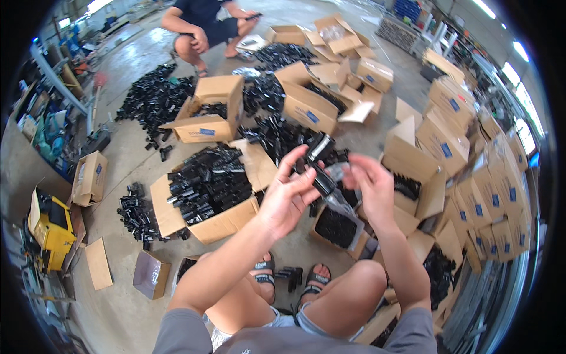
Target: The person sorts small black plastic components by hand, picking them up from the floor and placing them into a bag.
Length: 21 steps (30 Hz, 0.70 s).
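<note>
My left hand (287, 194) holds a couple of black plastic parts (321, 159) up in front of me, fingers spread around them. My right hand (370, 184) grips a clear plastic bag (337, 187) right beside those parts, its mouth at the lower part. Below the hands an open cardboard box (354, 239) holds bagged black parts. To my left a bigger open carton (224, 224) is heaped with loose black parts (206, 183). I am squatting, my sandalled feet (292, 280) on the concrete floor with a few black parts between them.
Several open cartons (212, 109) and piles of black parts (150, 100) cover the floor ahead. Stacked closed boxes (489, 194) rise on the right. Another person (206, 29) squats at the far side. A yellow machine (52, 227) and small boxes (89, 177) lie at left.
</note>
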### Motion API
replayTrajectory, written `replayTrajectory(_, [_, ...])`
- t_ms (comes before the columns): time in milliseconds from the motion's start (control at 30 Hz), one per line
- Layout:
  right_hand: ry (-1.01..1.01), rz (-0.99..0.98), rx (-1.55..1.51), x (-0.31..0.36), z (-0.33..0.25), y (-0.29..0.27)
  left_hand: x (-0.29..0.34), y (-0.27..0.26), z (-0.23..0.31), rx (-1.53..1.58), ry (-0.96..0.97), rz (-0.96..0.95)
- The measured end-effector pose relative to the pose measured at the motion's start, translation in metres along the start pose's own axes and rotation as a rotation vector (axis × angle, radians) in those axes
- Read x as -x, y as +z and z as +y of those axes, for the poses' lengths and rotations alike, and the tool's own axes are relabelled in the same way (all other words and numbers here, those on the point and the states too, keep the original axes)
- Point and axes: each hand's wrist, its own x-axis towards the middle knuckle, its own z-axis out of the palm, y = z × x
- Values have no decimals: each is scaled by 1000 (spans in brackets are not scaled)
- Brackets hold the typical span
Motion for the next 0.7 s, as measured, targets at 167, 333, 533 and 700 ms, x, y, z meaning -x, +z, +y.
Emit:
replayTrajectory(167, [-100, 82, -231, 17, -41, 31, 9, 18, -1, -54, 12, 12])
replayTrajectory(333, [-30, 160, -332, 26, -17, 46, 10, 13, -7, -133, 83, 15])
replayTrajectory(533, [-12, 178, -358, 20, -13, 53, 9, 13, -7, -217, 117, 38])
replayTrajectory(700, [-33, 192, -387, 20, -10, 53, 9, 15, -9, -258, 123, 29])
